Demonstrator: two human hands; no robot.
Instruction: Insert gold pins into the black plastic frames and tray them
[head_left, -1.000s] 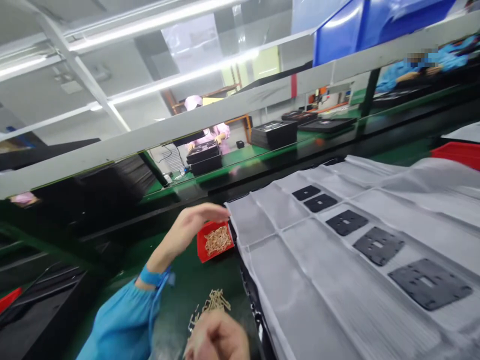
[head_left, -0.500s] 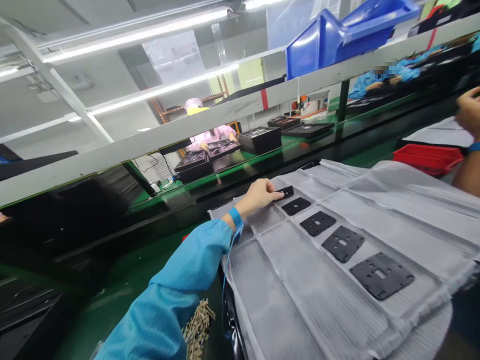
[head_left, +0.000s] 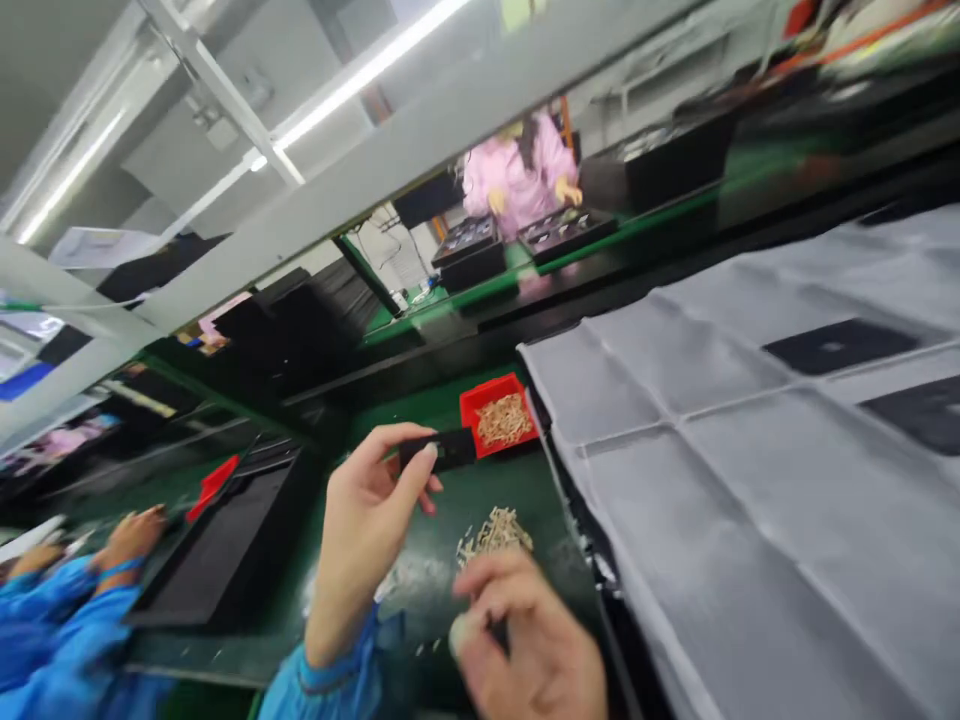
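Note:
My left hand (head_left: 366, 530) pinches a small black rubber-like plate (head_left: 439, 450) between fingers and thumb, just left of a red tray (head_left: 480, 400) heaped with tan slivers. Low in front, my right hand (head_left: 525, 640) is blurred, with its fingers drawn together, right by a loose pile of the same tan pieces (head_left: 495, 532) on the green bench top (head_left: 442, 490). Whether those fingers hold a sliver is hidden. Two larger black plates (head_left: 838, 346) lie on a grey mesh cloth (head_left: 712, 480) to the right of both hands.
At the lower left, a co-worker's hands (head_left: 127, 535) in blue sleeves work beside a black tray (head_left: 225, 540). Across the line, a person in pink (head_left: 517, 170) handles black trays. A grey beam (head_left: 390, 170) crosses above the bench.
My left hand has come back off the cloth and now holds a small black plate over the bench. My right hand has moved in front of me, and the view has swung left.

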